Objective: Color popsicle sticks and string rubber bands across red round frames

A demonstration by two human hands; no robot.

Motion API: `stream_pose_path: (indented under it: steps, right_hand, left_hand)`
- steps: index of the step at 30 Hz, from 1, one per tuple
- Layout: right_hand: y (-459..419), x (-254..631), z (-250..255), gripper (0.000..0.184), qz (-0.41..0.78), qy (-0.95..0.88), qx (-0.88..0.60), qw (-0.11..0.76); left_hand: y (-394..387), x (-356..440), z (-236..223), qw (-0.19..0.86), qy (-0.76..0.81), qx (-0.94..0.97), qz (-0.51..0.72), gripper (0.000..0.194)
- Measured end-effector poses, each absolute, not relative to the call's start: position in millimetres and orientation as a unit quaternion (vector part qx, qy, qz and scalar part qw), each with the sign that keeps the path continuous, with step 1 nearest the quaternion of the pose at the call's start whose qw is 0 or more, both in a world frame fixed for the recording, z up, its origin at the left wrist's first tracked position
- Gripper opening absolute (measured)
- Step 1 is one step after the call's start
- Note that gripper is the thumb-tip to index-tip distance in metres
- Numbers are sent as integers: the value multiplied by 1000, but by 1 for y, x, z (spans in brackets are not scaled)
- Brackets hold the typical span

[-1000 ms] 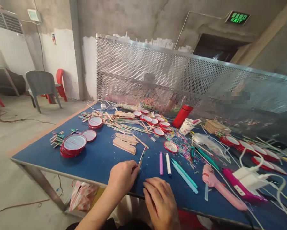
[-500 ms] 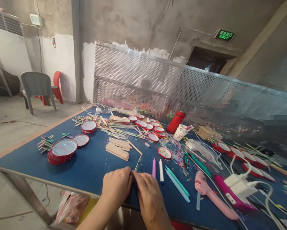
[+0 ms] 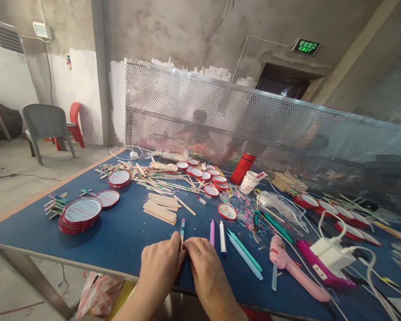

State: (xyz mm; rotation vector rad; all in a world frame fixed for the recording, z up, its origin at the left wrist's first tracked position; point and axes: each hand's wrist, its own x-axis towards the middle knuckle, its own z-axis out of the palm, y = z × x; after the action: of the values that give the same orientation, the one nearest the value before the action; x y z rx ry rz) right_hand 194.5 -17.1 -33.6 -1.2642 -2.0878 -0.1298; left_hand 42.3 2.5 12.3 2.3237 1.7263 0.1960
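Your fingers are curled in close around the base of the slim banded craft stick, and its striped tip stands almost upright between them. The lower end is hidden, so you cannot tell which fingers bear it. Your left hand and right hand now meet knuckle to knuckle just inside the front edge of the blue-topped table; a moment ago they were apart, with the stick slanting from the left hand alone. Both hands are now committed to that one stick, and neither is free. To your right, just beside the right hand, lie a purple stick, a white stick and two teal glue sticks, with the pink hot glue gun beyond them. Ahead, near your fingertips, sits a bundle of wooden craft sticks. Farther left stands a stack of red-rimmed round discs. Open blue tabletop remains left of your hands, while the table edge runs tight under your wrists, leaving little room toward you.
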Motion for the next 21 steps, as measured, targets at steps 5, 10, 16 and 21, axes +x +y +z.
stream_pose_path:
  steps: [5, 10, 16, 21]
  right_hand:
    - [-19, 204, -33, 42, -60, -796, -484, 359]
    - [-25, 226, -7, 31, -92, -798, -488, 342]
    - [-13, 252, 65, 26, -80, -761, -587, 265]
    - [36, 260, 102, 26, -89, -664, -724, 164]
  left_hand:
    - [7, 21, 14, 208, 523, 819, 115, 10]
    - [22, 1, 18, 422, 436, 776, 170, 13]
    - [24, -8, 13, 628, 386, 624, 258, 47]
    - [20, -11, 1, 645, 364, 579, 341, 65]
